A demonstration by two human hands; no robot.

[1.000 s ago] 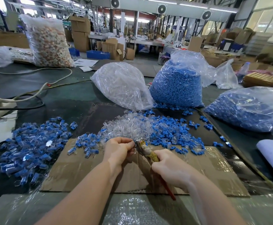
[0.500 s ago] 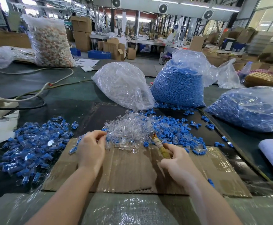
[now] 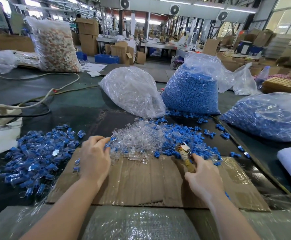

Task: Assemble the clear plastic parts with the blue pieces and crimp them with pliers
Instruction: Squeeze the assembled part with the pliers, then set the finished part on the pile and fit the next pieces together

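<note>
Now your left hand (image 3: 94, 158) reaches, fingers loosely curled and empty, into the clear plastic parts (image 3: 137, 137) heaped beside the blue pieces (image 3: 183, 135). Your right hand (image 3: 203, 177) grips the pliers (image 3: 184, 153); their nose could scatter the blue heap.

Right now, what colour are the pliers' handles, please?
Yellowish-tan, on the pliers, seen from the head view.

We are in a factory hall: stacked cardboard cartons (image 3: 89, 34), ceiling fans (image 3: 174, 9), bulk bags of blue pieces (image 3: 191, 90) on our worktop (image 3: 82, 99), and what seem to be machine lines behind.
</note>
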